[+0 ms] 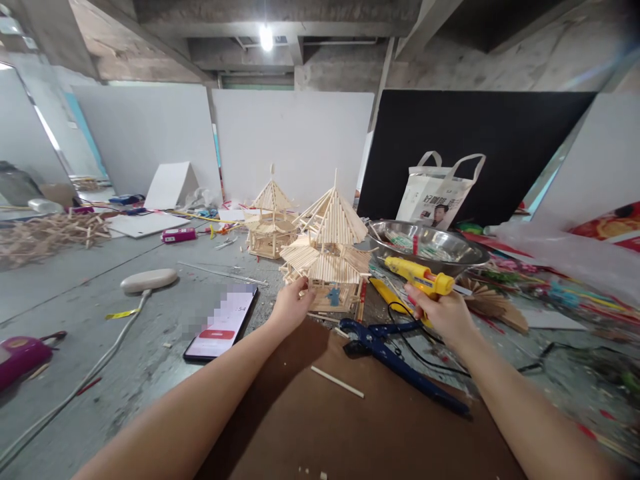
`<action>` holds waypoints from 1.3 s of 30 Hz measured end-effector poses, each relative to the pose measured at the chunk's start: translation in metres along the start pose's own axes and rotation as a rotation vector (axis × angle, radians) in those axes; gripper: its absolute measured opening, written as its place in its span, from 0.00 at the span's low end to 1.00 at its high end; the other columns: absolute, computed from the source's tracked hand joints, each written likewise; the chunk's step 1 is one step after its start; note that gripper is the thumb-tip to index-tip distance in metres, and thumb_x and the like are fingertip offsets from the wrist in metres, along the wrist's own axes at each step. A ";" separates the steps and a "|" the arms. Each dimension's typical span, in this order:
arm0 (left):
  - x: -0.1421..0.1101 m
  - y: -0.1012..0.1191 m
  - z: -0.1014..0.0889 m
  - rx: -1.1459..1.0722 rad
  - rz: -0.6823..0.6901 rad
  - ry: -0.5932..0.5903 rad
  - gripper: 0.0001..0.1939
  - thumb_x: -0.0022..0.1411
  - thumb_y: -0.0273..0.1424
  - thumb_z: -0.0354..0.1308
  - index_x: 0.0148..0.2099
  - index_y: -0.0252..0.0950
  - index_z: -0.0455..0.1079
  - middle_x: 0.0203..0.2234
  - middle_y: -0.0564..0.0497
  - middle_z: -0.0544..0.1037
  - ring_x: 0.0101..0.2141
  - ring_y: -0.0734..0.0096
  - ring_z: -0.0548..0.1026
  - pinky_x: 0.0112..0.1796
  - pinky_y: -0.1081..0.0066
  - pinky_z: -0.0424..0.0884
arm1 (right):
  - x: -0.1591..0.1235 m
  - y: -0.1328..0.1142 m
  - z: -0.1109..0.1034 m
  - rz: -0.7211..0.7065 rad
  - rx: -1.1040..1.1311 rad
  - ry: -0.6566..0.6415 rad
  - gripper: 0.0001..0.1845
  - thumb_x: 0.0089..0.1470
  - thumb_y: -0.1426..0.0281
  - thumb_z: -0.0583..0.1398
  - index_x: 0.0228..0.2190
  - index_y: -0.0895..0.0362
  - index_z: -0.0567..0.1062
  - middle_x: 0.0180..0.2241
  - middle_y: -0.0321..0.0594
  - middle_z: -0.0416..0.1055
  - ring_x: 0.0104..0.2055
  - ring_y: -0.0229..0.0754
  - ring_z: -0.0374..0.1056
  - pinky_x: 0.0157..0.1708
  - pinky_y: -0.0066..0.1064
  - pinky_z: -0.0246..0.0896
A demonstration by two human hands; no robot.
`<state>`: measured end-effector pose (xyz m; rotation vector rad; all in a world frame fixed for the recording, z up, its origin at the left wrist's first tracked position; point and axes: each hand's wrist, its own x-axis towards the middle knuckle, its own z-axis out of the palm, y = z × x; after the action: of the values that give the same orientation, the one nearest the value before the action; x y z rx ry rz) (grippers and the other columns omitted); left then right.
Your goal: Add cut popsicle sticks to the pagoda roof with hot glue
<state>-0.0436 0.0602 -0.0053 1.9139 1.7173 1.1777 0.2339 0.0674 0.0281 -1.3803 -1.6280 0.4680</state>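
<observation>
A pavilion model (327, 270) built of pale wooden sticks stands before me, with a tiered roof and a small blue piece on its lower front. My left hand (294, 305) is closed at its lower left side, thumb and fingers on the frame. A yellow glue gun (417, 275) is gripped in my right hand (443, 313), its nozzle pointing left toward the model but apart from it. Below that hand lies a blue-handled cutter (395, 353). One loose stick (337, 381) rests on the brown board (300, 433).
Behind stands a second stick pavilion (273, 227). A metal bowl (470, 252) and a paper bag (425, 193) are at the back right. To the left lie a phone (225, 323), a white corded device (149, 280) and a stick pile (45, 237). A black cord trails rightward.
</observation>
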 end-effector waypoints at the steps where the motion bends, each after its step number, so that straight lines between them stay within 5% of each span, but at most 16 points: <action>1: 0.002 -0.003 0.001 -0.037 -0.006 -0.015 0.11 0.54 0.35 0.47 0.37 0.35 0.65 0.31 0.49 0.72 0.32 0.70 0.69 0.34 0.71 0.62 | 0.000 -0.001 0.000 0.000 -0.005 0.000 0.11 0.43 0.60 0.57 0.19 0.54 0.67 0.10 0.31 0.62 0.14 0.38 0.60 0.18 0.31 0.55; 7: 0.006 -0.012 0.005 -0.162 -0.035 -0.034 0.14 0.53 0.35 0.49 0.40 0.34 0.65 0.30 0.48 0.74 0.32 0.72 0.71 0.33 0.74 0.63 | -0.002 -0.006 0.000 -0.035 -0.045 0.013 0.13 0.43 0.59 0.57 0.18 0.55 0.68 0.09 0.32 0.62 0.13 0.37 0.60 0.17 0.30 0.57; 12: 0.004 -0.008 0.002 0.005 -0.034 0.037 0.13 0.54 0.38 0.48 0.35 0.36 0.68 0.23 0.52 0.73 0.26 0.74 0.68 0.28 0.76 0.59 | -0.001 -0.002 0.001 -0.052 0.044 0.014 0.11 0.42 0.60 0.58 0.21 0.55 0.69 0.09 0.31 0.63 0.12 0.36 0.59 0.14 0.28 0.56; 17: 0.002 -0.007 0.001 0.098 0.005 0.072 0.14 0.54 0.40 0.46 0.29 0.36 0.67 0.17 0.54 0.68 0.23 0.75 0.65 0.25 0.77 0.55 | -0.002 -0.012 0.000 0.080 0.305 0.021 0.11 0.40 0.62 0.60 0.23 0.57 0.70 0.11 0.31 0.64 0.12 0.34 0.58 0.13 0.27 0.54; 21: 0.000 -0.006 0.001 0.102 0.023 0.081 0.14 0.55 0.39 0.46 0.28 0.36 0.66 0.17 0.54 0.67 0.23 0.76 0.63 0.24 0.77 0.54 | -0.006 -0.034 -0.007 0.189 0.693 0.027 0.11 0.37 0.63 0.61 0.26 0.56 0.70 0.25 0.36 0.71 0.18 0.36 0.64 0.17 0.29 0.61; 25: -0.003 -0.002 -0.002 0.107 0.034 0.063 0.13 0.55 0.37 0.44 0.27 0.36 0.64 0.17 0.55 0.65 0.23 0.76 0.62 0.25 0.77 0.54 | -0.010 -0.049 -0.008 0.171 0.849 -0.074 0.07 0.40 0.65 0.60 0.26 0.51 0.68 0.35 0.34 0.71 0.29 0.40 0.69 0.25 0.35 0.66; 31: -0.010 0.007 -0.004 0.087 0.082 0.032 0.11 0.56 0.34 0.44 0.25 0.36 0.61 0.16 0.55 0.64 0.22 0.77 0.61 0.25 0.77 0.55 | -0.018 -0.058 0.014 0.260 1.005 -0.183 0.06 0.40 0.66 0.59 0.26 0.52 0.69 0.32 0.34 0.72 0.32 0.43 0.70 0.32 0.40 0.67; 39: -0.020 0.012 -0.002 0.047 0.160 -0.064 0.07 0.55 0.32 0.46 0.29 0.36 0.63 0.23 0.53 0.70 0.27 0.73 0.68 0.29 0.75 0.60 | -0.025 -0.057 0.026 0.392 1.171 -0.155 0.05 0.39 0.69 0.59 0.25 0.53 0.69 0.31 0.35 0.72 0.38 0.45 0.68 0.39 0.43 0.64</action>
<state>-0.0356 0.0386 -0.0028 2.1277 1.5977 1.1259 0.1791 0.0346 0.0488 -0.7217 -0.8437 1.4905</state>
